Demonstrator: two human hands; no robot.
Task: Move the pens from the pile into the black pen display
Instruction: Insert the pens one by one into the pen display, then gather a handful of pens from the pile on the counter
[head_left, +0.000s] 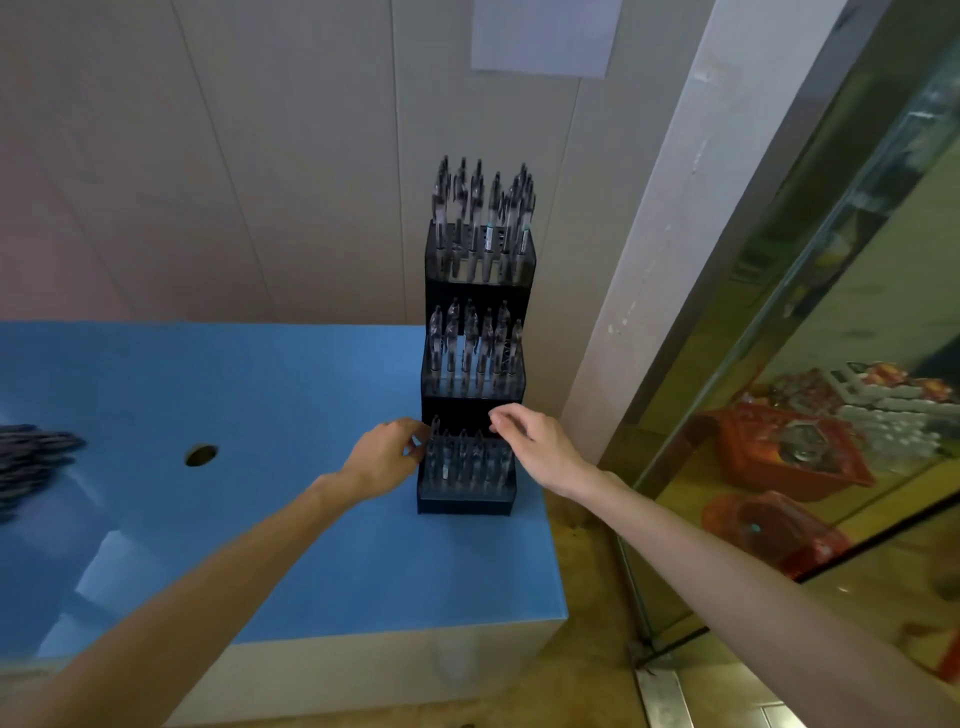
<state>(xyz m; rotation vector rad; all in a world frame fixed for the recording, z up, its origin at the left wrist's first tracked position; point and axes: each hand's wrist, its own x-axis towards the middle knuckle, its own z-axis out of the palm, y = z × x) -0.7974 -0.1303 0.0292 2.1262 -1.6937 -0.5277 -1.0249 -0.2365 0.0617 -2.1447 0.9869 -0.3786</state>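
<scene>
Our left hand (387, 457) pinches one pen (435, 427) at the left end of the black pen display's (470, 395) lowest tier. Right of that tier, our right hand (535, 444) hovers with fingers loosely curled, holding nothing. Far left of the display, the pen pile (31, 465) lies on the blue table (260, 395).

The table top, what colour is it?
Blue. The table top shows best in the head view, with the black display standing on it.

Blue-topped desk (260, 519) set against pale panelled wall (234, 156); glass partition (831, 312) seen right, paper sheet (543, 34) pinned far.
</scene>
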